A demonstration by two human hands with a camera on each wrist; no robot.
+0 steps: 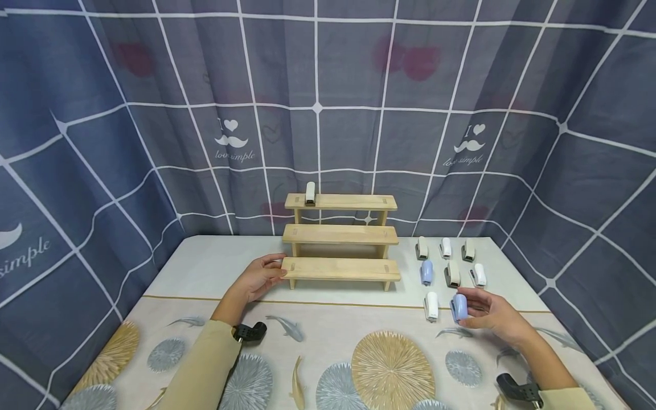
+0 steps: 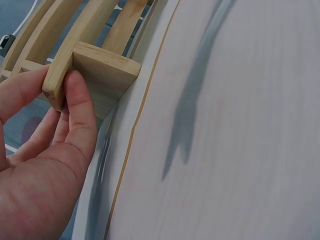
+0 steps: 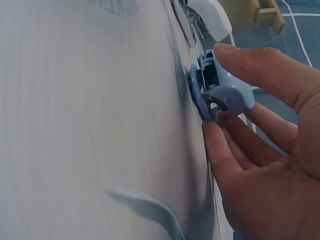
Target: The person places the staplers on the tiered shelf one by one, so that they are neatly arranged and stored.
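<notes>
A three-step wooden display shelf (image 1: pixel 340 269) stands on the table. My left hand (image 1: pixel 258 277) pinches the left end of its lowest board (image 2: pixel 59 85) between thumb and fingers. On the right, my right hand (image 1: pixel 492 313) holds a light-blue mini stapler (image 1: pixel 459 307) at the near end of a group of staplers. In the right wrist view, the thumb lies at one end of this blue stapler (image 3: pixel 232 95) and the fingers at the other; it sits on or very close to the cloth. Just left of it is a white stapler (image 1: pixel 431 306).
Several more white, cream and blue staplers, among them another blue one (image 1: pixel 426 272), stand in rows right of the shelf. One white stapler (image 1: pixel 310 193) is on the top step's left. A patterned cloth (image 1: pixel 287 364) covers the near table; a checked curtain (image 1: pixel 338 136) hangs behind.
</notes>
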